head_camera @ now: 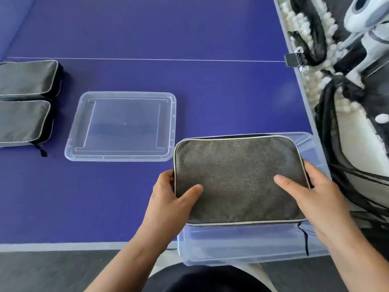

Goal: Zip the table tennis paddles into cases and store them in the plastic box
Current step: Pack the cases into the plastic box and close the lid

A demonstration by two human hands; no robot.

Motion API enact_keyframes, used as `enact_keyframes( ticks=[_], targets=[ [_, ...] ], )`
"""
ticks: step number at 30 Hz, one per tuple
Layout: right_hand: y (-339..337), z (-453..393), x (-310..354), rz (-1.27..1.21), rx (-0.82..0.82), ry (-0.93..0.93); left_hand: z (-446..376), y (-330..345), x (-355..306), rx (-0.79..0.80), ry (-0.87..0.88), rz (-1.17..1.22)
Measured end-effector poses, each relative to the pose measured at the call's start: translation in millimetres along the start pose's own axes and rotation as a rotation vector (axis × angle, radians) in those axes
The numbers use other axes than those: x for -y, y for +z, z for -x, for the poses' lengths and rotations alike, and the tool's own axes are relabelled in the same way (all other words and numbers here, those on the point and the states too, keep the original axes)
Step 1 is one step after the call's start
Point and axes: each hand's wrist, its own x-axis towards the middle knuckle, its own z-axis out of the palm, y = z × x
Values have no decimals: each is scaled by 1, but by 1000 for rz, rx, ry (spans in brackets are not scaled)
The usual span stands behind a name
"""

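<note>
With left hand (174,192) and right hand (311,192) each keeping a clenched grip on the case (237,178), I lower it flat into the box (242,247), lid (121,125) waiting at ten o'clock.

hidden: plastic box (242,245) interior under grey case (237,178) | cut off: two cases (23,102) at left edge
</note>
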Motion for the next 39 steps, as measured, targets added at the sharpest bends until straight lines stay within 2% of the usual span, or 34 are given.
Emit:
enact_keyframes(
  ticks=[4, 8, 13, 23, 33, 39],
  targets=[
    [-26, -20, -26, 41, -1, 51, -1, 33, -2, 70, -42, -30],
    [-28, -45, -56, 130, 34, 125, -11, 57, 4, 104, -156, -21],
    [-14, -76, -81, 158, 76, 190, -44, 93, 26, 55, -350, 38],
    [23, -129, -128, 270, 140, 295, -99, 117, 62, -22, -563, -44],
    [29, -123, -126, 309, 146, 321, -99, 117, 69, 4, -537, -62],
    [31, -91, -106, 397, 149, 238, -76, 109, 58, 44, -376, -94]
  ],
)
